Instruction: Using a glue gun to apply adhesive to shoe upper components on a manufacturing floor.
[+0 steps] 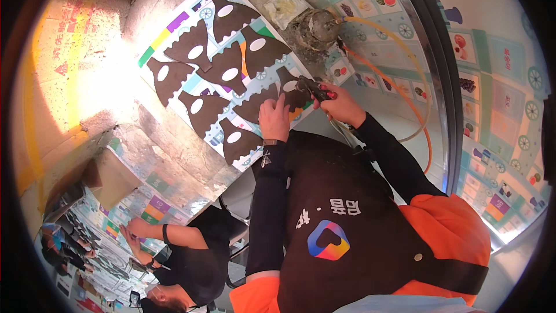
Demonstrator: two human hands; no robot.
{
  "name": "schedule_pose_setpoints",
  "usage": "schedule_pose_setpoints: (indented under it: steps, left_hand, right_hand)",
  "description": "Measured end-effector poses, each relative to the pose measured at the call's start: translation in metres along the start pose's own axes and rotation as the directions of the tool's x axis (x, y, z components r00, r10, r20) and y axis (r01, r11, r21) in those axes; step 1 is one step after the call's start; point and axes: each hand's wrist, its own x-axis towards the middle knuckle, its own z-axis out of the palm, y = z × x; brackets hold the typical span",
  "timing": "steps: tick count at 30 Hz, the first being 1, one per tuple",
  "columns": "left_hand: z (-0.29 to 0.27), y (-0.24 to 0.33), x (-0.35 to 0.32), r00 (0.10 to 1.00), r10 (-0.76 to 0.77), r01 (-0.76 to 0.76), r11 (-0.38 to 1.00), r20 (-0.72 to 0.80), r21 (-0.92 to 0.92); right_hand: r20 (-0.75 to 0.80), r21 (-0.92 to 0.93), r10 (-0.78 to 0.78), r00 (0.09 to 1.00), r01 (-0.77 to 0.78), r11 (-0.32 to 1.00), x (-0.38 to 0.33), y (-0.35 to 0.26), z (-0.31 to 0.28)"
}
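Observation:
Several dark brown cut-out pieces with scalloped edges and white ovals lie on a printed sheet point(156, 58) on the worktable. My right hand point(343, 106) is wrapped round a black spray gun point(314, 88) with red parts. Its nozzle points left, over the dark piece point(295, 97) at the sheet's right corner. My left hand point(274, 119) lies with fingers stretched out on the near edge of the neighbouring dark piece point(253, 104). Whether any spray is leaving the nozzle cannot be seen.
A grimy round canister point(322, 26) stands behind the gun, with a yellow hose point(405, 37) and an orange hose point(399, 93) running right. Left of the sheet are a cardboard surface point(75, 87) and bright glare. A co-worker in black point(197, 255) works at lower left.

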Motion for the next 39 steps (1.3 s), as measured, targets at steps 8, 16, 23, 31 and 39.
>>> schedule_pose_setpoints:
  steps: [8, 16, 23, 31, 39]
  left_hand:
    - [0.0, 0.0, -0.002, 0.999, 0.036, -0.036, 0.999, -0.035, -0.005]
    - [-0.003, 0.001, 0.003, 0.999, 0.017, -0.019, 0.998, -0.03, -0.056]
    - [-0.004, 0.0, 0.003, 1.0, 0.002, -0.003, 0.997, -0.023, -0.073]
    - [-0.004, 0.0, 0.0, 1.0, 0.002, -0.004, 0.997, -0.021, -0.072]
    - [-0.009, -0.001, 0.001, 0.999, 0.044, -0.044, 0.992, -0.001, -0.119]
  right_hand:
    - [-0.067, -0.053, -0.032, 0.997, 0.028, 0.998, 0.015, 0.006, 0.008]
    - [-0.006, -0.09, -0.111, 0.994, 0.11, 0.99, 0.018, 0.01, 0.012]
    - [-0.002, -0.105, -0.13, 0.992, 0.129, 0.986, 0.012, 0.029, 0.003]
    - [-0.102, -0.029, -0.048, 0.994, 0.046, 0.999, 0.0, -0.002, 0.009]
    - [-0.115, -0.144, -0.208, 0.971, 0.191, 0.971, 0.005, 0.031, -0.005]
